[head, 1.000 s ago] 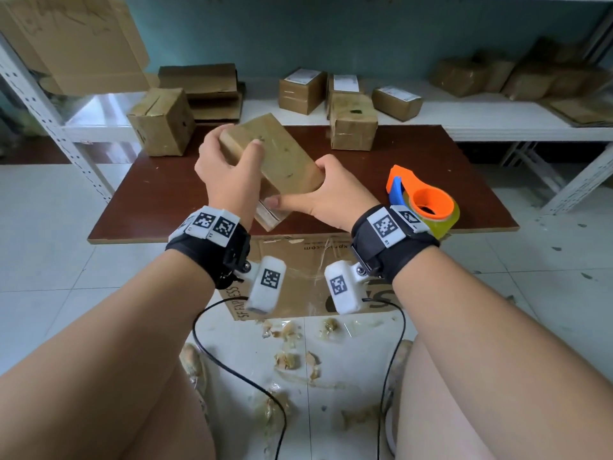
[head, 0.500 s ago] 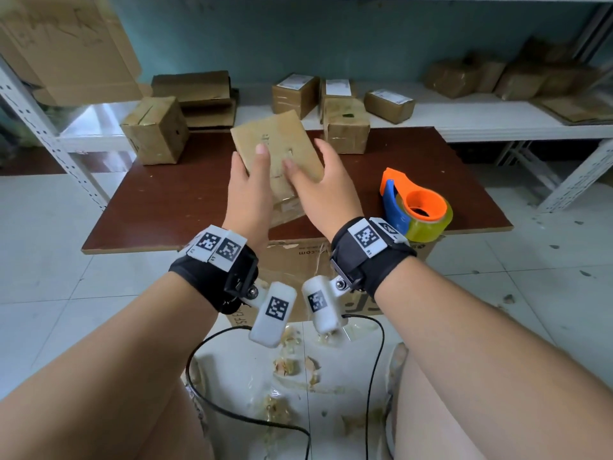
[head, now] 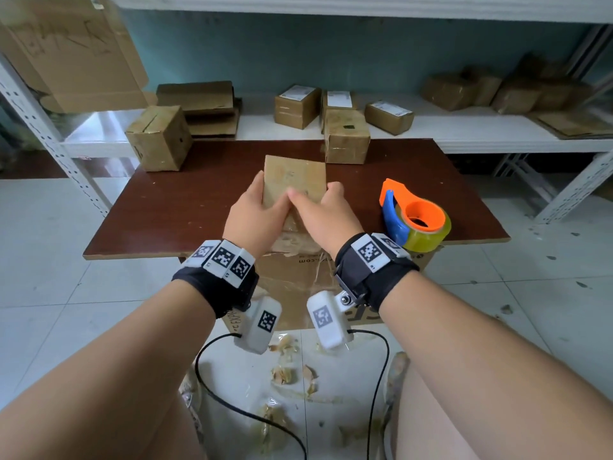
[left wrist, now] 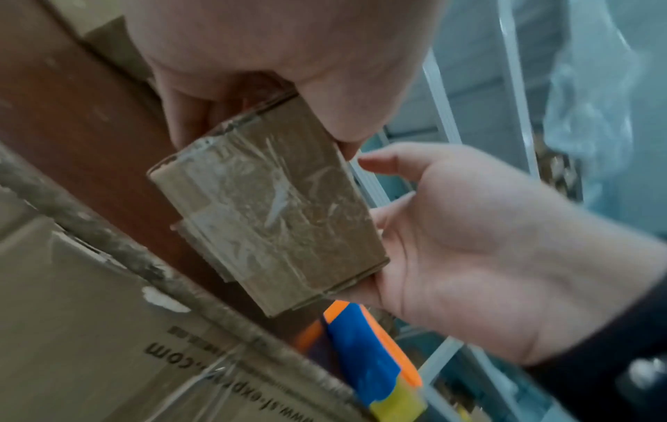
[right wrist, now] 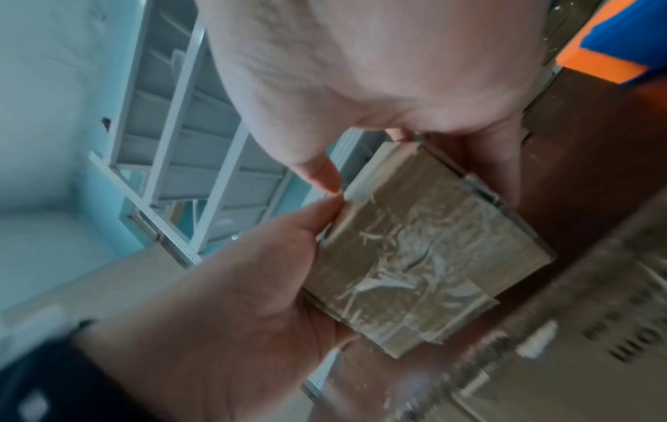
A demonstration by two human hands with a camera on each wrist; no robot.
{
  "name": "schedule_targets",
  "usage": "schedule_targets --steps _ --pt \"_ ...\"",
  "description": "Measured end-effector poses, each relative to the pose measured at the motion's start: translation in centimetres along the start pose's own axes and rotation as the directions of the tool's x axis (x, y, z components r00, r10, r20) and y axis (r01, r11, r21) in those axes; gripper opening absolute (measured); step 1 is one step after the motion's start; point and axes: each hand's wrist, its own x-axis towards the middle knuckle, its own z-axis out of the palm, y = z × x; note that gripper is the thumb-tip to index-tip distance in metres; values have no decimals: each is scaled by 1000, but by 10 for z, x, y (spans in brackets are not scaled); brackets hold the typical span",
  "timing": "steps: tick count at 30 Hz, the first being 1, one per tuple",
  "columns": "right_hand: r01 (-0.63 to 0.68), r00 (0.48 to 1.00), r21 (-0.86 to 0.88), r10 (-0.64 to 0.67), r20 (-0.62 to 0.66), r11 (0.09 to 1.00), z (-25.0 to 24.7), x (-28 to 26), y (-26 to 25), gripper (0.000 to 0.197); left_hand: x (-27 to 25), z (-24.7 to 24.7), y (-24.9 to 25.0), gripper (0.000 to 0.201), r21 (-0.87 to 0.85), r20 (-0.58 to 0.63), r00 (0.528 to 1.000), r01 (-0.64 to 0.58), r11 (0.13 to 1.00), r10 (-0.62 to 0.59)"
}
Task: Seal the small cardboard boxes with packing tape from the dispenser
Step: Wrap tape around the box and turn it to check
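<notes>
- both hands held one small brown cardboard box point(head: 293, 180) just above the dark brown wooden table point(head: 185, 207), near its front edge, btwn the wrists.
- left hand point(head: 253, 215) gripped the box's left side, thumb on top & fingers curled under; right hand point(head: 323, 215) gripped the right side the same way, the two thumbs nearly touching on the top face.
- wrist views showed the box's near end face point(left wrist: 267, 208) already covered w/ wrinkled clear tape point(right wrist: 400, 265), a loose strip end sticking out at one corner.
- orange & blue tape dispenser w/ a yellowish clear roll point(head: 416, 219) sat on the table just right of the right hand, untouched.
- step in hand, prob.: checking or pressing down tape on this box, or turning it to find an unsealed seam.
- next move would likely need the right hand to let go & take the dispenser while the left steadied the box; or, if done, setting it w/ the other brown boxes point(head: 346, 136) at the table's back.
</notes>
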Motion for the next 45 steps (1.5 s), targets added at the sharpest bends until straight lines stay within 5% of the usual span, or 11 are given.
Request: schedule_targets --steps 6,10,12,16,22,25,31,35,41,45 --pt "67 987 -25 -71 -146 997 0 3 1 83 0 -8 5 54 168 -147 986 -59 984 84" --pt "166 975 44 -157 -158 985 -3 4 2 55 -3 -14 7 50 99 -208 970 -110 989 128" --pt "182 972 73 -168 -166 981 -3 7 2 61 -4 -14 5 47 10 -235 963 -135 991 133" --pt "85 984 407 -12 -177 910 -9 16 -2 51 1 -15 3 54 -84 -238 963 -152 985 128" --pt "-66 998 524 69 13 849 2 31 6 56 18 -7 -2 64 -241 -160 965 165 956 -207" --pt "-151 988 530 144 54 835 14 38 14 65 26 -7 -10 55 -211 -83 946 291 933 -314" --pt "-189 982 412 170 83 891 17 32 15 66 29 -9 -14 76 -190 98 880 474 860 -464" --pt "-185 980 406 197 13 895 -4 31 5 70 32 -27 -8 90 -212 11 856 508 835 -517" --pt "-188 949 453 281 -146 872 -33 42 11 37 35 -44 -19 63 -417 -129 822 462 783 -554" --pt "-310 945 472 321 59 825 -16 35 10 75 25 -32 -18 61 -410 36 812 544 732 -583"
